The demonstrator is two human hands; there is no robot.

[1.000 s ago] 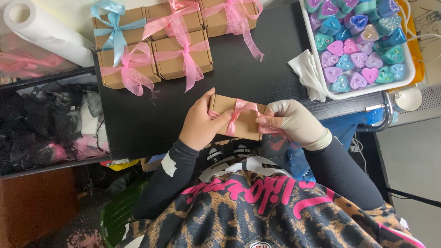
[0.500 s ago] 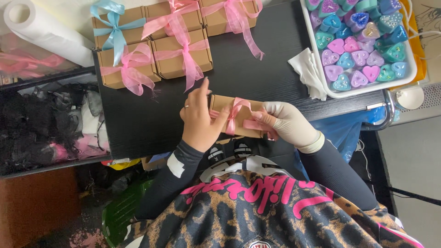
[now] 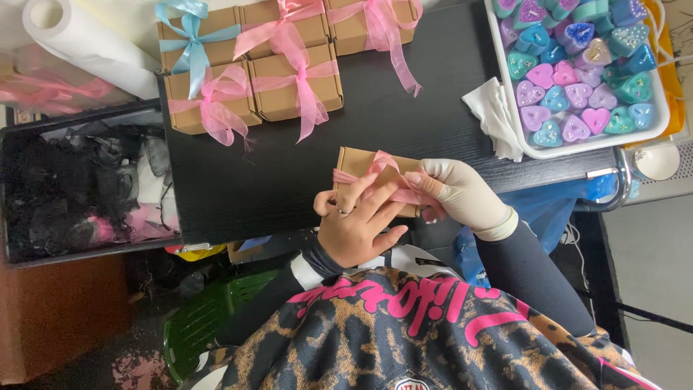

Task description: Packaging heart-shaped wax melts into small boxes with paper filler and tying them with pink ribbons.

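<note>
At the far left a white paper roll (image 3: 79,45) lies slanted across the upper corner, above a dark bin of black and pink material (image 3: 79,191) that sits beside the black tabletop (image 3: 289,173). Along the tabletop's far edge stands a cluster of finished brown boxes (image 3: 289,65), one tied with a light blue ribbon (image 3: 189,36) and the rest with pink bows, packed close together and touching. Nearer the person, at the front edge of the tabletop, is a small brown cardboard box (image 3: 361,162) wrapped with a pink ribbon (image 3: 386,173). The left hand (image 3: 357,227), bare with a ring on one finger, lies with its fingers spread loosely against the box's near face, pressing the ribbon rather than gripping anything. Just beside it the right hand (image 3: 462,191), in a pale glove, has its thumb and fingers pinched together on the pink ribbon at the box's right end. Further right a crumpled white cloth (image 3: 494,119) rests on the tabletop, touching a white tray (image 3: 505,87) filled with heart-shaped pieces in pink, purple, teal and blue (image 3: 577,72). A blue plastic bag (image 3: 548,206) hangs below the tray's front corner.
</note>
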